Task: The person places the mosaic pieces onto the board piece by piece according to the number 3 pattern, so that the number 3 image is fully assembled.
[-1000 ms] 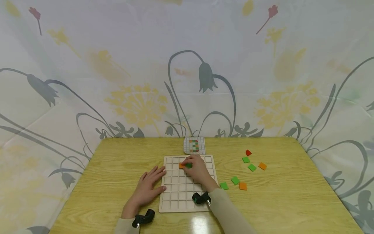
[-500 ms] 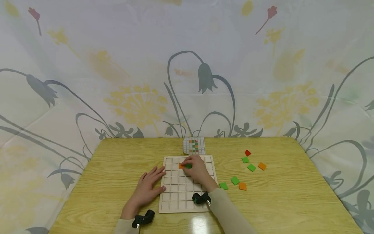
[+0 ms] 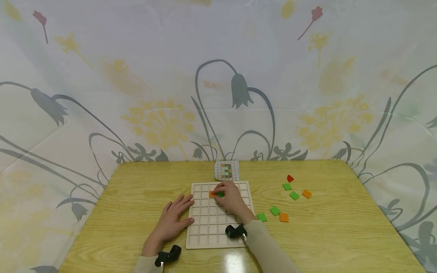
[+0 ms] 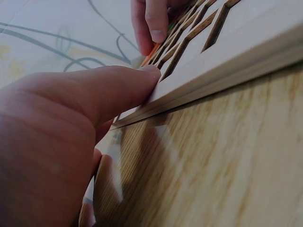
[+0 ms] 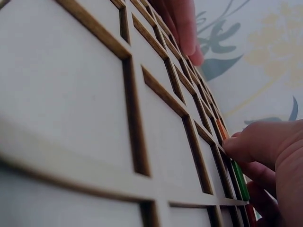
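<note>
The left hand is lying with its fingers loosely spread and holding nothing, thumb and fingertips touching the left edge of a pale wooden grid board. The right hand is bending its fingers and thumb over an orange square tile and a green square tile, both sitting side by side in the board's upper cells; whether it is pinching or just pressing them, I cannot tell. A printed pattern card is lying just beyond the board.
</note>
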`<move>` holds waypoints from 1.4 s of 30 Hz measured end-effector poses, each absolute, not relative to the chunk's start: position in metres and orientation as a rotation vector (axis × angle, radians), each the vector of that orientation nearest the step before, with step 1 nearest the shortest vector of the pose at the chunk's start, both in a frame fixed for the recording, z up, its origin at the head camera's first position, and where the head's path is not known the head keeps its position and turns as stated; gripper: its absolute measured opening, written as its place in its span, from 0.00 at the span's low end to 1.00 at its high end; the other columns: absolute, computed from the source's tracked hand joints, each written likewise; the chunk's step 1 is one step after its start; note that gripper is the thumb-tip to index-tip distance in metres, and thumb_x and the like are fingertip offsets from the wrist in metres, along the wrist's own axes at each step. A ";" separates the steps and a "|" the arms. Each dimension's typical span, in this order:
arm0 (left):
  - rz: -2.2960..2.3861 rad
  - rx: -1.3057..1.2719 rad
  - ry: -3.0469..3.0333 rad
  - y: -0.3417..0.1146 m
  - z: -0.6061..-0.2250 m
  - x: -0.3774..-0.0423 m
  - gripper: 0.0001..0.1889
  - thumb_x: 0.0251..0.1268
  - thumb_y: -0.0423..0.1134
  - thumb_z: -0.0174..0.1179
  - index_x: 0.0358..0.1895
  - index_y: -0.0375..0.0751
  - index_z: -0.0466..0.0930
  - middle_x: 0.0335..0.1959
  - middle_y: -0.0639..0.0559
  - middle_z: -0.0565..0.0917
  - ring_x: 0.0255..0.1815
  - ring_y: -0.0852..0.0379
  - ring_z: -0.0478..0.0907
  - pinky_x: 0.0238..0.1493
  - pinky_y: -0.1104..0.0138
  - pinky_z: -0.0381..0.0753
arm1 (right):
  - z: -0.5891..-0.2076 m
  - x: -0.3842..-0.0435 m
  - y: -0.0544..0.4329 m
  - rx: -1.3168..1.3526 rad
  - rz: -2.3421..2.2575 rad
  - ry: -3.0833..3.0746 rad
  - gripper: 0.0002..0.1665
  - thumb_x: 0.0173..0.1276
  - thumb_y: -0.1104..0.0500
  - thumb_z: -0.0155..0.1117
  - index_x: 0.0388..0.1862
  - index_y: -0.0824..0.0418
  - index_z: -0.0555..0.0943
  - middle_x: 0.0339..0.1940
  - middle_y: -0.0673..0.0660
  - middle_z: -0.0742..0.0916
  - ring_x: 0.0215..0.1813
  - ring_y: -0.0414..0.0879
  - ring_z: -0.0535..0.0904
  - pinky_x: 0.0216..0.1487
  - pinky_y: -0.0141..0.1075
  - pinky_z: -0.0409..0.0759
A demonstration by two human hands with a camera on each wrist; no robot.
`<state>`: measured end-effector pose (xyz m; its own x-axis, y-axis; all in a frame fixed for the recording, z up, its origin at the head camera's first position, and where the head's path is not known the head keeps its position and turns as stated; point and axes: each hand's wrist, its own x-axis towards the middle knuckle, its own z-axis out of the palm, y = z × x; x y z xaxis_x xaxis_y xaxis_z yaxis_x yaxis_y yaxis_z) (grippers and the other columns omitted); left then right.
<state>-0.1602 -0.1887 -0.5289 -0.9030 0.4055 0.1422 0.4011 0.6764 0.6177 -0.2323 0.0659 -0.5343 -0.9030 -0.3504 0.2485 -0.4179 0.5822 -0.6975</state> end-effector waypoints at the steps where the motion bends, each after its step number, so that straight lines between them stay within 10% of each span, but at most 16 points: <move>1: 1.046 0.687 2.866 -0.189 -0.529 -0.160 0.32 0.66 0.48 0.64 0.72 0.42 0.71 0.76 0.50 0.64 0.79 0.43 0.51 0.71 0.36 0.41 | -0.534 -0.232 0.066 0.662 1.235 -2.719 0.04 0.64 0.62 0.72 0.38 0.58 0.91 0.45 0.52 0.84 0.54 0.54 0.75 0.60 0.53 0.71; 25: 1.019 0.647 2.844 -0.189 -0.530 -0.162 0.32 0.66 0.48 0.64 0.73 0.44 0.70 0.77 0.53 0.62 0.80 0.46 0.49 0.72 0.38 0.40 | -0.525 -0.229 0.078 0.615 1.471 -2.689 0.12 0.68 0.64 0.67 0.50 0.57 0.88 0.52 0.53 0.86 0.47 0.50 0.79 0.45 0.43 0.79; 36: 1.078 0.710 2.895 -0.188 -0.531 -0.159 0.31 0.65 0.46 0.65 0.71 0.41 0.72 0.75 0.49 0.66 0.77 0.40 0.54 0.69 0.35 0.44 | -0.512 -0.225 0.097 0.551 1.493 -2.634 0.11 0.67 0.66 0.66 0.48 0.62 0.88 0.55 0.59 0.85 0.63 0.61 0.76 0.56 0.54 0.79; 42: 1.084 0.720 2.898 -0.187 -0.530 -0.159 0.31 0.65 0.46 0.65 0.70 0.41 0.73 0.75 0.48 0.66 0.77 0.39 0.54 0.69 0.34 0.44 | -0.511 -0.223 0.112 0.527 1.484 -2.629 0.11 0.66 0.67 0.67 0.47 0.63 0.88 0.49 0.56 0.85 0.51 0.55 0.80 0.50 0.50 0.80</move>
<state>-0.1594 -0.1871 -0.5304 -0.8968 0.4012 0.1866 0.4252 0.6646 0.6144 -0.2232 0.1121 -0.5110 -0.9381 -0.2572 0.2321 -0.3316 0.4725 -0.8165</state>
